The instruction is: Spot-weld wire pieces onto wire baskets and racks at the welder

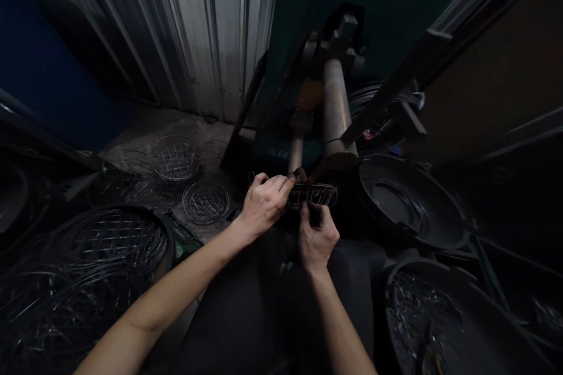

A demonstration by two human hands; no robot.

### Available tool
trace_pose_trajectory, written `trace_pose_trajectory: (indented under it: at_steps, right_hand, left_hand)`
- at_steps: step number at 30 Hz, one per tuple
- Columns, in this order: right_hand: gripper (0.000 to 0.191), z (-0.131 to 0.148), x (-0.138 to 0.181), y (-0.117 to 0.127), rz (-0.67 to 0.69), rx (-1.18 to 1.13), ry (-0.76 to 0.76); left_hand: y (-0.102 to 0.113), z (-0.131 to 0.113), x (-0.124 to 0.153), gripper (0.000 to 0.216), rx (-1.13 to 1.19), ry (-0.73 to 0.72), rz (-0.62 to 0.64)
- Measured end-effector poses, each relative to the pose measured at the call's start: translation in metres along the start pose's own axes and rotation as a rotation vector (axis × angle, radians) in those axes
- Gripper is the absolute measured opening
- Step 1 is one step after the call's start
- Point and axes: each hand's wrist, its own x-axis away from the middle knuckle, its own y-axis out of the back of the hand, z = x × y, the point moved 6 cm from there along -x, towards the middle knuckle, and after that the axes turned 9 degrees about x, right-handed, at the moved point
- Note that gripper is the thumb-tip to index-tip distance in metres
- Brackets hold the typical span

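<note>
A small round wire basket (324, 194) sits edge-on to me at the lower metal arm (296, 149) of a green machine. My left hand (266, 202) is closed on the basket's left side, its fingertips close to the end of that arm. Just below the basket's front, my right hand (319, 240) is closed in a pinch, thumb and forefinger up against the wires. Whatever lies between those fingertips is too small and dark to make out. The thick upper cylinder (338, 108) of the machine ends just above and behind the basket.
Round wire grids (206, 202) lie on the floor at left. A black tub (165, 234) heaped with wire grids stands nearer. To my right are a black basin (444, 211) with wire rings and another basin (479, 328) with short wire pieces and a plier-like tool.
</note>
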Motion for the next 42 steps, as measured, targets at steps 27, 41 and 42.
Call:
trace_pose_trajectory:
  at_steps: [27,41,42]
  right_hand:
    - [0.023,0.001,0.000,-0.003,-0.025,-0.047,0.039]
    - [0.022,0.003,-0.001,-0.005,-0.048,-0.086,0.066]
    - [0.022,0.003,-0.002,-0.006,-0.043,-0.085,0.056]
  left_hand:
    - [-0.002,0.003,0.003,0.036,0.006,-0.031,-0.069]
    - [-0.007,0.004,0.001,0.034,-0.089,-0.036,-0.077]
    - [-0.008,0.005,0.001,0.035,-0.088,-0.030,-0.071]
